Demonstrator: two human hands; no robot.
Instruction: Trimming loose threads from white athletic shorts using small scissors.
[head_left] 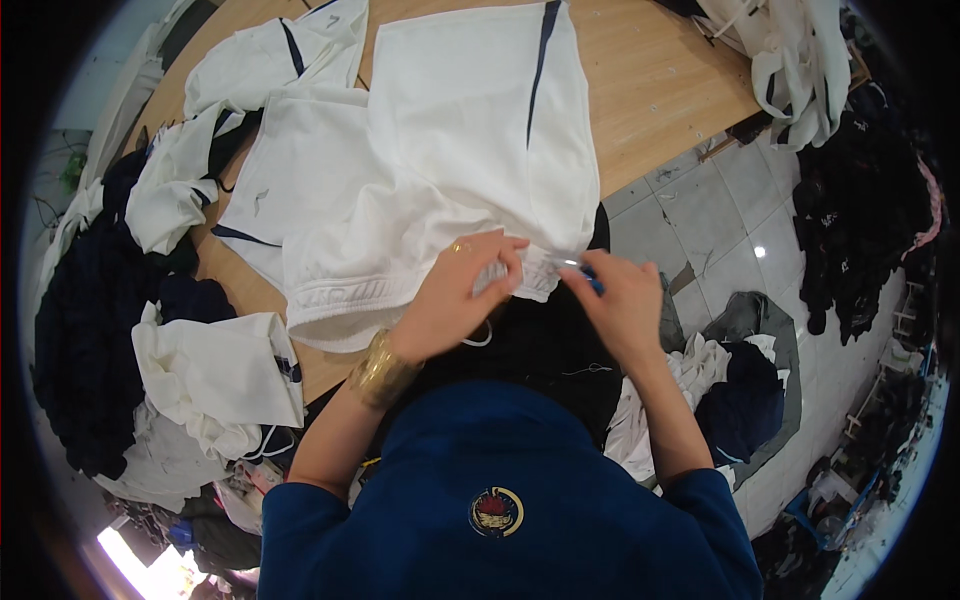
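White shorts [480, 110] with a navy side stripe lie on the table, their gathered elastic waistband [350, 292] toward me. My left hand [462, 285], with a gold bracelet [383, 370] on its wrist, hovers over the waistband, thumb and a finger curled together. Whatever they pinch, if anything, is too small to make out. Just right of it, my right hand [622, 305] is closed around small blue thread snips [592, 279]. Their metal tip points left at the waistband's right end. A white drawstring [482, 338] loop hangs below my left hand.
The wooden table [660, 90] carries more white garments [290, 60] at far left. Dark clothing [85, 330] and white clothes [215, 375] are heaped along its left side. On the tiled floor [720, 210] at right lies a pile of clothes [740, 400]; black garments [850, 220] are beyond it.
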